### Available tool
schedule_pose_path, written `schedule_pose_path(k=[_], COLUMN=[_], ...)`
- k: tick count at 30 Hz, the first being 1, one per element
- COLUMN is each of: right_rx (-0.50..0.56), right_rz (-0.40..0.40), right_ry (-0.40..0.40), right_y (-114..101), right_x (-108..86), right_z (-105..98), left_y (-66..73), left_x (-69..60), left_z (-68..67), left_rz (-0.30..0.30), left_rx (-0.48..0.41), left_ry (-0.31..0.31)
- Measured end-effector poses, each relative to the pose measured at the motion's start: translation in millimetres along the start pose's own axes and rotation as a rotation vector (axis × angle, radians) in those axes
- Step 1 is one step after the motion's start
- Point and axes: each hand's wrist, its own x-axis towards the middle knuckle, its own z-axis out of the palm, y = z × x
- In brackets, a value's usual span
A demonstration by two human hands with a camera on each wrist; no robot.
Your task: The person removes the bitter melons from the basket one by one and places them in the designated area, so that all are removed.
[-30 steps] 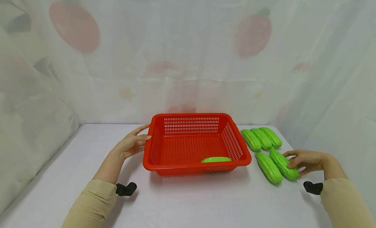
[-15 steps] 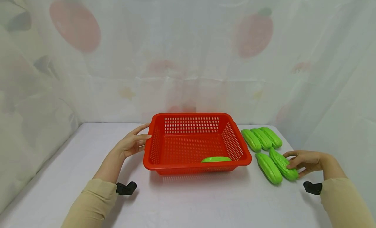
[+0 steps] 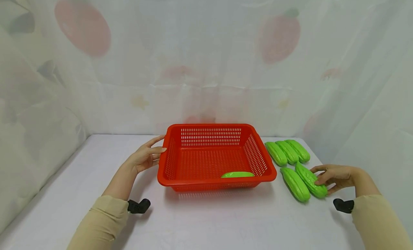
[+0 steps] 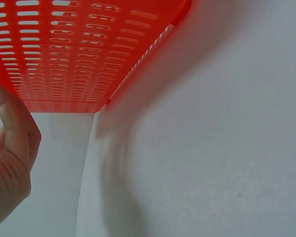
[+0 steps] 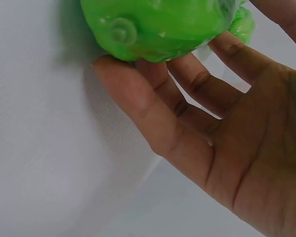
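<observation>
A red plastic basket (image 3: 209,164) stands mid-table, with one green gourd-like vegetable (image 3: 237,174) partly visible inside, near its front wall. At the basket's left side, my left hand (image 3: 146,157) holds the rim, thumb over the edge. The left wrist view shows its bent fingers (image 4: 18,126) against the slotted wall. On the right, my right hand (image 3: 337,175) grips the lower end of a bumpy green bitter melon (image 3: 311,180), which lies on the table. In the right wrist view, fingers reach around the bitter melon's blunt end (image 5: 158,29).
Touching the gripped one's left side is another green vegetable (image 3: 295,184). Three more green vegetables (image 3: 286,152) lie side by side behind, close to the basket's right wall. White table surface (image 3: 206,221) stretches in front of the basket. Printed curtains (image 3: 206,63) hang behind and at both sides.
</observation>
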Motion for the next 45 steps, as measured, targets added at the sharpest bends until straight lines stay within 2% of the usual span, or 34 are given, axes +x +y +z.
schedule_pose_path(k=[8, 15, 20, 25, 32, 45], right_rx=[-0.011, -0.033, -0.077, -0.131, -0.205, -0.328], right_rz=[-0.004, -0.038, -0.062, -0.086, -0.180, -0.337], right_ry=[-0.008, -0.024, 0.006, 0.054, 0.083, 0.184], right_y=[-1.9, -5.0, -12.2, -23.5, -39.8, -89.2], right_x=[0.4, 1.6, 2.3, 2.6, 2.2, -9.1], right_z=[-0.8, -4.1, -4.9, -3.4, -2.4, 5.0], left_y=[-0.2, -0.7, -0.5, -0.6, -0.9, -0.5], left_x=[0.1, 0.0, -0.3, -0.4, -0.3, 0.0], left_z=[0.2, 0.1, -0.1, 0.1, 0.4, 0.9], left_rz=[0.000, 0.003, 0.001, 0.003, 0.004, 0.003], left_rx=[-0.007, -0.011, -0.011, -0.016, -0.021, -0.014], left_ry=[0.001, -0.003, 0.001, 0.002, 0.001, -0.003])
